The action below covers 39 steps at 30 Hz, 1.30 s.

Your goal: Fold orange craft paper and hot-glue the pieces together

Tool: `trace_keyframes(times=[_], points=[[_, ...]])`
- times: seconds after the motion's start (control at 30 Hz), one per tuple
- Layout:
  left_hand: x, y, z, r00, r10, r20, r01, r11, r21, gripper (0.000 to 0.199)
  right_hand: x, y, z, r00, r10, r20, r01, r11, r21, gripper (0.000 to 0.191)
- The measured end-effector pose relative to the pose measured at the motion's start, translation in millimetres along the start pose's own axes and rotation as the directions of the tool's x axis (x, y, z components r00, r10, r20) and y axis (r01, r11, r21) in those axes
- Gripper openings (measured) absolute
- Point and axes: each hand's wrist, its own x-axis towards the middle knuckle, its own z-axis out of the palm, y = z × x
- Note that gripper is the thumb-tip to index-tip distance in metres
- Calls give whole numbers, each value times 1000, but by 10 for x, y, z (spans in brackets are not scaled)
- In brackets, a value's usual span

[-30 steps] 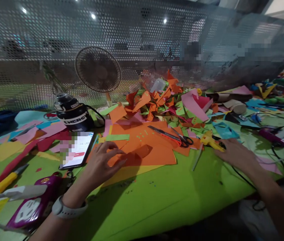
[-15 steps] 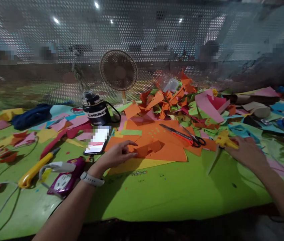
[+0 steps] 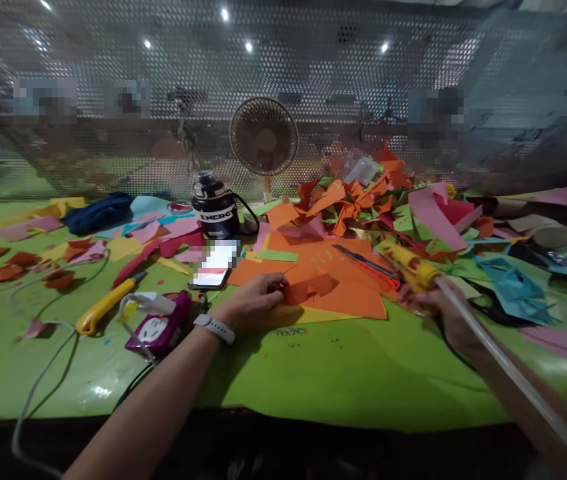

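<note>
My right hand [image 3: 433, 307] is wrapped round a yellow glue gun [image 3: 416, 270], with a long clear glue stick [image 3: 503, 367] running back from it over my forearm. The gun's front points left and away from me. At the left edge of the orange sheets [image 3: 358, 290], my left hand [image 3: 258, 297] has its fingers curled at a small folded orange piece [image 3: 316, 283]; whether they grip it is hidden. Near the gun's tip lies a cutter with a black and orange body [image 3: 368, 267].
A phone [image 3: 216, 263], a purple power strip [image 3: 163, 327] and a yellow-handled tool [image 3: 106, 307] lie left. Behind stand a dark bottle [image 3: 215, 207] and a fan [image 3: 264, 137]. A heap of paper scraps [image 3: 353, 193] rises at the back. A white cable crosses the left side.
My right hand now holds the glue gun raised, turned toward the orange sheets. My left hand's fingers have curled in at the folded orange piece. The view has shifted left.
</note>
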Motion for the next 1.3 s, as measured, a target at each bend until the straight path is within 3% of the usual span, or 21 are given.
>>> trace_keyframes(times=[0.03, 0.1, 0.17, 0.23, 0.4, 0.57, 1.13, 1.3], points=[[6, -8, -3, 1000, 3, -1, -3, 1000, 5, 19, 0, 1, 152, 999, -13, 44, 12, 1000, 20, 22], [15, -13, -6, 1000, 11, 8, -11, 1000, 6, 17, 31, 6, 410, 970, -4, 244, -16, 997, 80, 18], [19, -7, -9, 1000, 22, 17, -22, 1000, -6, 11, 91, 18, 609, 890, 3, 456, -64, 991, 118, 21], [20, 3, -18, 999, 32, 13, -32, 999, -27, 8, 150, 48, 765, 840, 9, 543, -81, 991, 109, 25], [18, 5, -71, 999, 41, -8, -42, 995, -92, 8, 143, 238, 994, 879, 81, 471, -92, 996, 1, 41], [0, -18, -111, 1000, 19, -10, -21, 988, -150, 10, 29, 350, 1002, 829, 193, 525, -199, 979, -46, 53], [-58, 49, -129, 999, 52, 12, -48, 977, -206, 12, 18, 326, 1039, 842, 101, 530, -125, 992, 9, 56], [-65, 72, -124, 999, 48, 16, -44, 979, -198, 12, 10, 247, 1059, 854, 123, 505, -140, 990, -5, 59]])
